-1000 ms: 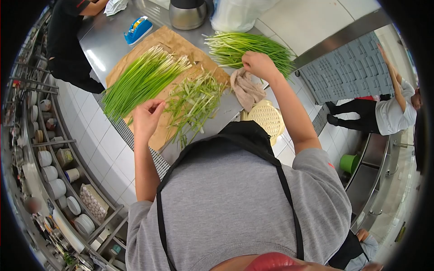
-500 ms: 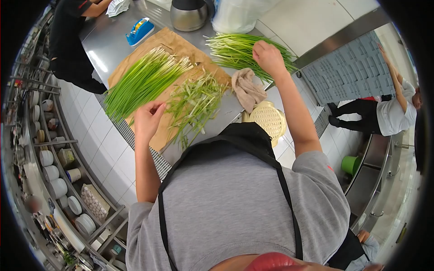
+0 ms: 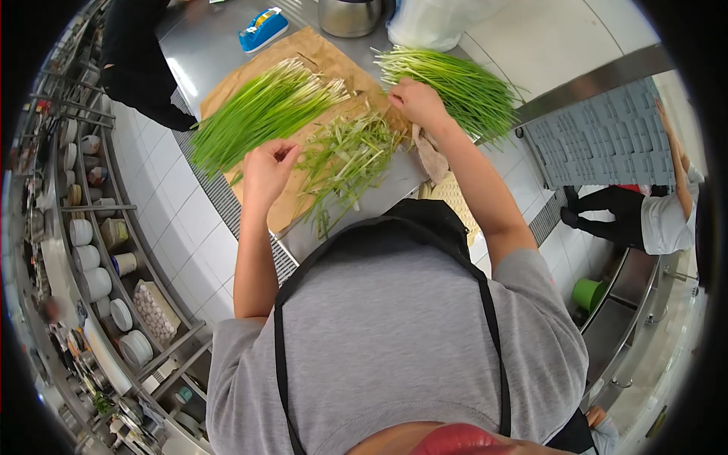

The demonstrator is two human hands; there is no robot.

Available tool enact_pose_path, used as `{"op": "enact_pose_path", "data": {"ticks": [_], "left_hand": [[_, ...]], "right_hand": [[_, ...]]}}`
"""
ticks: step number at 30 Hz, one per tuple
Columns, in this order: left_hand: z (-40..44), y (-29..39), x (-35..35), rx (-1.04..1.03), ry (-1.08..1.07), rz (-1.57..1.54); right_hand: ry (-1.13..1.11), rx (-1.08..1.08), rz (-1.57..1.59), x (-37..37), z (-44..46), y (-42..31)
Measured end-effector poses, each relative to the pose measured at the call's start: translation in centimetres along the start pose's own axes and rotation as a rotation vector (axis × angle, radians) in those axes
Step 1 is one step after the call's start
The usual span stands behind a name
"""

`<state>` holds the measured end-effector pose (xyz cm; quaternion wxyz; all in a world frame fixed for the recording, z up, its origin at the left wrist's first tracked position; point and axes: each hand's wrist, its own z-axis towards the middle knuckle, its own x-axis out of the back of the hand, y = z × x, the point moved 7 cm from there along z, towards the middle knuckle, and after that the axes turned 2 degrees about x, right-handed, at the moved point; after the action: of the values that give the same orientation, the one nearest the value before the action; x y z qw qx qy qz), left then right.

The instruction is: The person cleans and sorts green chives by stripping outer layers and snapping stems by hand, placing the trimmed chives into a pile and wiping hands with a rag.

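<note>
A large bundle of green chives (image 3: 258, 121) with white ends lies on brown paper (image 3: 303, 49). Close by it, over the paper's near edge, my left hand (image 3: 269, 171) has its fingers curled in; I cannot make out whether they hold anything. Between the hands is a loose heap of wilted trimmings (image 3: 350, 155). My right hand (image 3: 418, 104) is over the right side of the paper, fingertips pressed together and pointing left, their contents hidden. To its right lies a second pile of chives (image 3: 462, 91). A beige cloth (image 3: 431, 158) shows partly under my right forearm.
On the steel table (image 3: 199, 47) stand a blue tape dispenser (image 3: 264, 29), a metal jug (image 3: 349, 19) and a clear plastic bag (image 3: 428, 23). A yellow woven seat (image 3: 453, 203) is below the near edge. Other people stand at the left and right; one touches a grey panel (image 3: 599, 133).
My right hand has moved left, from above the right chive pile to beside the trimmings. My left hand stays near the large bundle. The whole view has shifted slightly.
</note>
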<state>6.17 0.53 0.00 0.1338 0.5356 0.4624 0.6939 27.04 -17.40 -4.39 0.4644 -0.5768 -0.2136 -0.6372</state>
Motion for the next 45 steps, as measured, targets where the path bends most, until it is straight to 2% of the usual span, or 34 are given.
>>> {"op": "enact_pose_path", "data": {"ticks": [1, 4, 7, 9, 13, 16, 18, 22, 24, 27, 30, 32, 35, 42, 45], "left_hand": [[0.1, -0.1, -0.1, 0.000, -0.002, -0.007], [0.0, -0.6, -0.3, 0.009, -0.011, -0.011], [0.0, -0.9, -0.4, 0.021, -0.014, 0.007], [0.1, -1.3, -0.3, 0.030, -0.008, 0.009], [1.5, -1.5, -0.4, -0.134, 0.138, 0.191], [3.5, -0.5, -1.1, -0.321, 0.277, 0.310], [4.8, 0.3, -2.0, -0.402, 0.363, 0.416], [6.9, 0.0, -3.6, -0.386, 0.263, 0.484], [6.5, 0.5, -3.3, -0.395, 0.253, 0.442], [4.8, 2.1, -2.3, -0.119, 0.073, 0.087], [2.7, 2.8, -2.5, 0.000, -0.033, -0.114], [1.9, 2.6, -3.0, 0.010, -0.060, -0.149], [0.9, 3.2, -3.1, -0.004, -0.048, -0.161], [-0.6, 4.7, -3.7, -0.152, -0.097, -0.093], [-0.5, 6.5, -2.4, -0.237, 0.109, -0.040]], "right_hand": [[-0.016, -0.047, -0.038, -0.7, 0.2, 0.2], [0.034, -0.006, -0.012, -1.3, 0.8, -0.2], [-0.059, -0.035, -0.099, -2.4, 1.4, -0.3], [-0.001, -0.059, -0.092, -2.0, 1.4, -0.6], [-0.024, -0.073, -0.177, -1.6, 1.5, -1.4], [0.087, -0.117, 0.005, 0.2, 1.3, -2.8], [0.124, -0.033, 0.087, 0.7, 1.0, -4.2], [0.210, 0.062, 0.185, 1.8, -0.4, -7.0], [0.231, 0.020, 0.279, 2.5, -1.2, -7.1], [0.206, -0.104, 0.524, 2.2, -2.3, -6.2], [0.106, -0.323, 0.908, 1.1, -2.7, -5.9], [0.045, -0.481, 1.277, -0.1, -3.0, -6.5], [0.042, -0.603, 1.651, -0.8, -3.3, -7.1], [0.019, -0.553, 1.766, -0.4, -3.4, -7.7], [-0.019, -0.558, 1.776, -0.5, -3.6, -8.4]]}}
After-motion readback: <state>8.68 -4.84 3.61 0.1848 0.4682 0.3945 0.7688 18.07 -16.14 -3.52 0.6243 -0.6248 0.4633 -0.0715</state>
